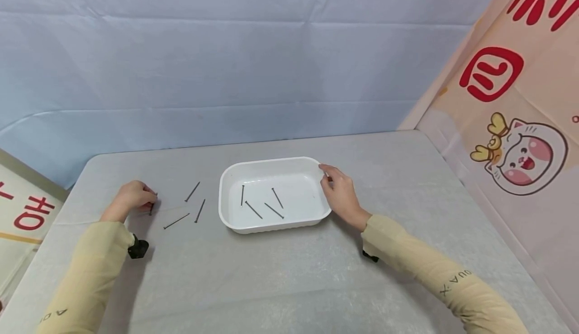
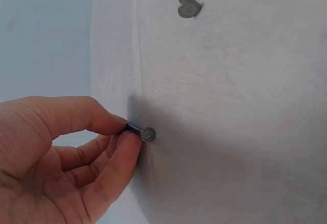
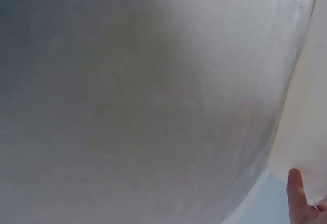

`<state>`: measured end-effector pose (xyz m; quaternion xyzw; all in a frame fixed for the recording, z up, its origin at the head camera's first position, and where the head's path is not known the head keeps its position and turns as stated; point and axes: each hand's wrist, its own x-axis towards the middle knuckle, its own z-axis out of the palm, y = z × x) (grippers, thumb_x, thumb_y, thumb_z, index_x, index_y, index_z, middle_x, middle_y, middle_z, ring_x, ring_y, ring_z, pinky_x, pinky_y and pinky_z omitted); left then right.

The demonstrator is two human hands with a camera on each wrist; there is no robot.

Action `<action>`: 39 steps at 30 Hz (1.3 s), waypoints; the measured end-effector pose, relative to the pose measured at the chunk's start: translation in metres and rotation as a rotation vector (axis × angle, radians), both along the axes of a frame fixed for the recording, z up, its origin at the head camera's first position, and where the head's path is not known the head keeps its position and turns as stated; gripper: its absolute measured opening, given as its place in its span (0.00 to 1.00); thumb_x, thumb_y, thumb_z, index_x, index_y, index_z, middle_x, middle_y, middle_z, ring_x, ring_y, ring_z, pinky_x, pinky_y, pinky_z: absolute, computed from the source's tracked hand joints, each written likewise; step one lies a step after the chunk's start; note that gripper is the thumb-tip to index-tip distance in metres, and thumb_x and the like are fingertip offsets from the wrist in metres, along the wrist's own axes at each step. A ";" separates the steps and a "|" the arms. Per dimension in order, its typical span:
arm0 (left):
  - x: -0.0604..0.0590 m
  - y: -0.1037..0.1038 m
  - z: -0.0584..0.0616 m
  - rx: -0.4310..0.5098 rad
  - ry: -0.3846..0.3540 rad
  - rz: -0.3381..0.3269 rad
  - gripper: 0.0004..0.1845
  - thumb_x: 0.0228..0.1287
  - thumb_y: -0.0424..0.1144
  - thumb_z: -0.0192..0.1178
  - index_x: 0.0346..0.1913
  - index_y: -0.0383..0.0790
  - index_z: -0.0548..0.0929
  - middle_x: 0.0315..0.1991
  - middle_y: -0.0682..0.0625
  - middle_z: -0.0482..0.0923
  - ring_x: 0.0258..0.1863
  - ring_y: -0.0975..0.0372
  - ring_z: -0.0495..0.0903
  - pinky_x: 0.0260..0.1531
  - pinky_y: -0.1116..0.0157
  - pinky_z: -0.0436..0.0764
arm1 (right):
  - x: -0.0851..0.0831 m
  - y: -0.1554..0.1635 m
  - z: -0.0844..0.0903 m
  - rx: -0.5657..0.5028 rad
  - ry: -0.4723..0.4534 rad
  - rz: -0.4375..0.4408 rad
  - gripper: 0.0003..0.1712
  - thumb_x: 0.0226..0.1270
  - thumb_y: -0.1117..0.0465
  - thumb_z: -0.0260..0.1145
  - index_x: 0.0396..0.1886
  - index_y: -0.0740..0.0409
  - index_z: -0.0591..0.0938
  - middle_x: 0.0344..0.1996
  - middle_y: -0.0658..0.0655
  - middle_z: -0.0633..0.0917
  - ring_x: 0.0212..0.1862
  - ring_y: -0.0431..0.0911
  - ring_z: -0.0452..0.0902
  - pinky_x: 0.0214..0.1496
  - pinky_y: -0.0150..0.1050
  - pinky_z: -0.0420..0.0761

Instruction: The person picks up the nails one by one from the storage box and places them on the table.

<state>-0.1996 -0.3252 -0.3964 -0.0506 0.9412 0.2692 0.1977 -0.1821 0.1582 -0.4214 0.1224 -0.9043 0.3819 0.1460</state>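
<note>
My left hand [image 1: 132,197] is at the left of the table, its thumb and finger pinching a nail [image 2: 147,134]. The round head of this nail sticks out past the fingertips. Three more nails lie loose just to the right of that hand, one of them a slanted nail [image 1: 176,221]. At the table's middle stands a white plastic tray [image 1: 276,227] with several nails inside, among them a thin dark nail [image 1: 254,209]. My right hand [image 1: 342,193] holds the tray's right end by the rim; in the right wrist view an extended finger [image 3: 295,191] lies against its outer wall.
A grey cloth covers the table [image 1: 280,279]. Behind it hangs a pale blue cloth backdrop [image 1: 226,68]. On the right stands a printed banner [image 1: 506,103] with red characters and a cartoon figure.
</note>
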 end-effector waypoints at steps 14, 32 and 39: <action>0.006 0.012 0.017 -0.100 0.097 -0.041 0.15 0.56 0.35 0.52 0.35 0.22 0.77 0.20 0.45 0.75 0.22 0.56 0.72 0.26 0.62 0.71 | 0.000 0.000 0.000 -0.003 -0.008 -0.002 0.20 0.66 0.66 0.49 0.56 0.63 0.74 0.53 0.62 0.76 0.43 0.52 0.79 0.41 0.42 0.80; 0.012 0.048 0.037 -0.117 0.286 -0.025 0.14 0.61 0.36 0.51 0.42 0.26 0.74 0.38 0.34 0.75 0.33 0.49 0.74 0.29 0.58 0.73 | 0.001 0.000 0.002 0.010 -0.008 -0.012 0.20 0.66 0.66 0.49 0.56 0.63 0.74 0.53 0.61 0.77 0.43 0.52 0.79 0.42 0.42 0.80; 0.016 0.063 0.044 -0.110 0.332 -0.035 0.14 0.60 0.36 0.50 0.43 0.28 0.75 0.40 0.34 0.76 0.36 0.47 0.75 0.32 0.56 0.74 | 0.001 -0.001 0.003 0.014 -0.002 -0.013 0.20 0.66 0.66 0.49 0.56 0.64 0.74 0.53 0.62 0.77 0.43 0.52 0.80 0.41 0.42 0.80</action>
